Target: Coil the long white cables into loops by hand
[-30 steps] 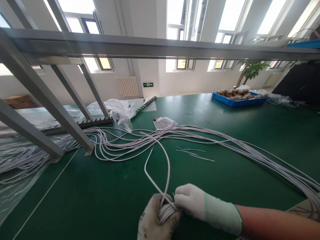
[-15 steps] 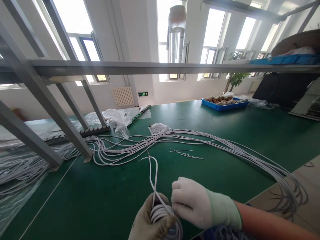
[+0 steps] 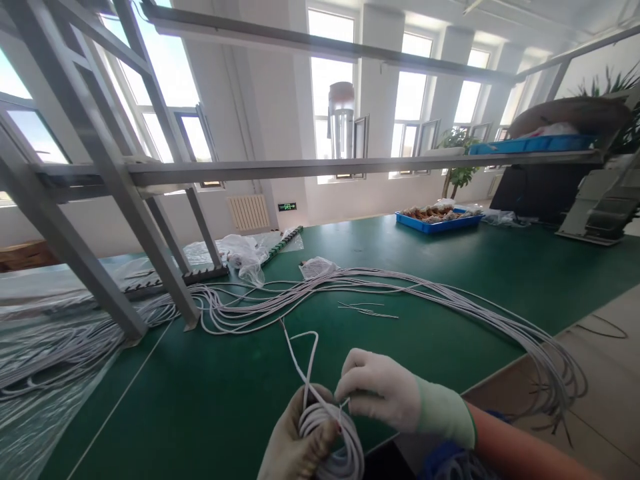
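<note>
My left hand, in a worn grey glove, is closed around a small coil of white cable at the bottom middle of the view. My right hand, in a white glove with a green cuff, pinches the cable's loose strand just above the coil. That loose strand rises from the coil in a narrow loop over the green table. A long bundle of white cables lies spread across the table and hangs over its right edge.
Grey metal frame legs stand at the left, with more cables under clear plastic. A blue tray with brown parts sits far right. Crumpled plastic bags and short wire offcuts lie mid-table.
The loose strand's loop has grown shorter as more cable lies wound on the coil. The view has tilted upward and shifted, showing the table's right edge and the floor.
</note>
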`<control>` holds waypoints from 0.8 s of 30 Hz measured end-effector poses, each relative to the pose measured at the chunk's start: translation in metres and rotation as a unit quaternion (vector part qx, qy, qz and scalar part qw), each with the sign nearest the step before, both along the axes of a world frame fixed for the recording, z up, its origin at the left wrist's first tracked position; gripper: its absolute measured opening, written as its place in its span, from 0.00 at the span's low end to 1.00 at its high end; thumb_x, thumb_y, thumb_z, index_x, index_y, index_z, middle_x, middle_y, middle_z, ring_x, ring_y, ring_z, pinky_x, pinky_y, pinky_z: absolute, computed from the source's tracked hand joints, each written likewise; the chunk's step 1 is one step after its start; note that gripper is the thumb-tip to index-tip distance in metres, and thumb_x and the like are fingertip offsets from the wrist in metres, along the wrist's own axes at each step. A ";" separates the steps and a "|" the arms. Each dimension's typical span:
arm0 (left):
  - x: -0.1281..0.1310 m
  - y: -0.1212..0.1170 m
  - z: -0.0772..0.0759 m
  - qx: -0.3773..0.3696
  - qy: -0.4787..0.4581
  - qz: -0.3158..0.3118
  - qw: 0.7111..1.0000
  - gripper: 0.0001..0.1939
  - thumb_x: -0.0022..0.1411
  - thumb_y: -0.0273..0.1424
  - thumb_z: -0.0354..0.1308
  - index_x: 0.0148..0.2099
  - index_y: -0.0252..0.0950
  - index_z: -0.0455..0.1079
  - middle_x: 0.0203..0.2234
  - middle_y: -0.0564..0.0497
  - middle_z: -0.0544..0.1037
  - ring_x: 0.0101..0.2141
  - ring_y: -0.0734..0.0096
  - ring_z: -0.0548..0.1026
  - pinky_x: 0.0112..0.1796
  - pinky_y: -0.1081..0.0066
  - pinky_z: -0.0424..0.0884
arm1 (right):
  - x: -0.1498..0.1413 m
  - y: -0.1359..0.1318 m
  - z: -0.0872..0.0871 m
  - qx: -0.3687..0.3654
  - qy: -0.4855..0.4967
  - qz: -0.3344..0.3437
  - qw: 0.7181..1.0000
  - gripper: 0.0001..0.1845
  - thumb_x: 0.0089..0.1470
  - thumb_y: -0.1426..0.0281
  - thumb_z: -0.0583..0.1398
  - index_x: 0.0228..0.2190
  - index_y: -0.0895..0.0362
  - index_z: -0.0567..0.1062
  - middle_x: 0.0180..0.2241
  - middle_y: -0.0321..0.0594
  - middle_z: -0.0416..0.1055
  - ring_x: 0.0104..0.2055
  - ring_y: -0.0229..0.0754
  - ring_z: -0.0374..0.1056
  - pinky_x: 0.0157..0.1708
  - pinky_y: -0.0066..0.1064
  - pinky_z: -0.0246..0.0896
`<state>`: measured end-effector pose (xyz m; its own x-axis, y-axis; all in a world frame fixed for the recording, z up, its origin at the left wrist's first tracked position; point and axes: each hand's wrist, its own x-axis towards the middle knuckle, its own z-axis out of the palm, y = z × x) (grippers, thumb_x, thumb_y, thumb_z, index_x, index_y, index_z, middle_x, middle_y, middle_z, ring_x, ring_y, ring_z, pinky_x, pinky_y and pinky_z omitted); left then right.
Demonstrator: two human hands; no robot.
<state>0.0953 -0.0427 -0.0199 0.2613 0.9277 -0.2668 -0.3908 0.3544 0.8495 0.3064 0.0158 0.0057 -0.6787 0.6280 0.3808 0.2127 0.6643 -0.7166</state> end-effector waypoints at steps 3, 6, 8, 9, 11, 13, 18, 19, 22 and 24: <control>0.000 -0.009 0.007 0.015 -0.026 -0.017 0.999 0.26 0.46 0.42 0.79 0.41 0.36 0.74 0.26 0.53 0.76 0.28 0.71 0.71 0.32 0.70 0.64 | -0.006 -0.006 0.006 0.074 -0.007 0.029 0.997 0.12 0.66 0.64 0.58 0.36 0.56 0.79 0.36 0.39 0.68 0.35 0.41 0.64 0.37 0.32 0.60; 0.001 -0.017 0.016 0.027 -0.009 -0.021 0.999 0.27 0.45 0.44 0.79 0.42 0.38 0.73 0.28 0.53 0.77 0.29 0.70 0.71 0.33 0.69 0.66 | -0.014 -0.020 0.019 0.037 -0.034 0.021 0.999 0.09 0.63 0.68 0.57 0.30 0.56 0.73 0.32 0.36 0.65 0.33 0.38 0.61 0.35 0.30 0.57; 0.003 -0.022 0.022 0.055 0.064 -0.024 0.996 0.25 0.47 0.45 0.77 0.42 0.39 0.74 0.31 0.51 0.78 0.31 0.65 0.72 0.34 0.67 0.68 | -0.019 -0.027 0.025 -0.062 -0.091 -0.044 0.993 0.10 0.57 0.72 0.58 0.24 0.56 0.68 0.27 0.31 0.61 0.29 0.36 0.57 0.31 0.28 0.53; 0.004 -0.023 0.024 0.078 0.118 -0.022 0.990 0.22 0.50 0.45 0.75 0.42 0.39 0.75 0.32 0.50 0.79 0.33 0.63 0.73 0.35 0.66 0.68 | -0.021 -0.029 0.027 -0.112 -0.122 -0.078 0.983 0.12 0.54 0.73 0.59 0.21 0.56 0.65 0.23 0.30 0.58 0.27 0.36 0.55 0.28 0.28 0.51; 0.006 -0.026 0.023 0.126 0.212 -0.010 0.969 0.17 0.54 0.43 0.72 0.42 0.40 0.76 0.36 0.49 0.79 0.37 0.59 0.74 0.37 0.65 0.68 | -0.024 -0.029 0.026 -0.179 -0.163 -0.113 0.964 0.15 0.51 0.73 0.60 0.17 0.55 0.63 0.19 0.28 0.53 0.23 0.35 0.52 0.23 0.28 0.46; 0.005 -0.026 0.018 0.141 0.226 0.012 0.964 0.17 0.55 0.42 0.72 0.42 0.40 0.76 0.35 0.49 0.79 0.37 0.59 0.74 0.37 0.65 0.68 | -0.023 -0.026 0.024 -0.206 -0.164 -0.099 0.960 0.14 0.51 0.71 0.60 0.17 0.56 0.65 0.17 0.28 0.54 0.21 0.35 0.53 0.21 0.27 0.46; -0.005 -0.021 0.002 0.075 0.046 0.036 0.995 0.25 0.48 0.44 0.78 0.42 0.38 0.73 0.28 0.54 0.77 0.29 0.68 0.71 0.34 0.68 0.66 | -0.015 -0.020 0.023 -0.145 -0.061 -0.085 0.984 0.09 0.58 0.69 0.57 0.37 0.57 0.77 0.28 0.33 0.67 0.28 0.38 0.64 0.30 0.28 0.61; -0.007 -0.021 0.000 0.069 0.025 0.032 0.997 0.26 0.47 0.44 0.78 0.42 0.38 0.72 0.28 0.54 0.77 0.29 0.69 0.71 0.34 0.68 0.66 | -0.014 -0.019 0.022 -0.098 -0.033 -0.062 0.993 0.10 0.58 0.68 0.60 0.41 0.56 0.78 0.32 0.35 0.69 0.32 0.38 0.65 0.33 0.29 0.62; -0.006 -0.021 0.000 0.067 -0.003 0.022 0.998 0.29 0.45 0.44 0.79 0.43 0.37 0.73 0.29 0.52 0.77 0.30 0.69 0.72 0.34 0.68 0.65 | -0.013 -0.019 0.018 0.036 0.004 0.023 0.999 0.13 0.61 0.61 0.65 0.42 0.56 0.80 0.38 0.40 0.70 0.36 0.41 0.67 0.36 0.30 0.62; -0.004 -0.023 0.003 0.068 0.000 0.019 0.998 0.29 0.45 0.44 0.79 0.44 0.37 0.73 0.30 0.53 0.78 0.30 0.70 0.71 0.34 0.68 0.65 | -0.014 -0.019 0.016 0.101 -0.012 0.038 0.994 0.16 0.66 0.55 0.60 0.40 0.55 0.79 0.37 0.41 0.71 0.36 0.42 0.66 0.37 0.32 0.61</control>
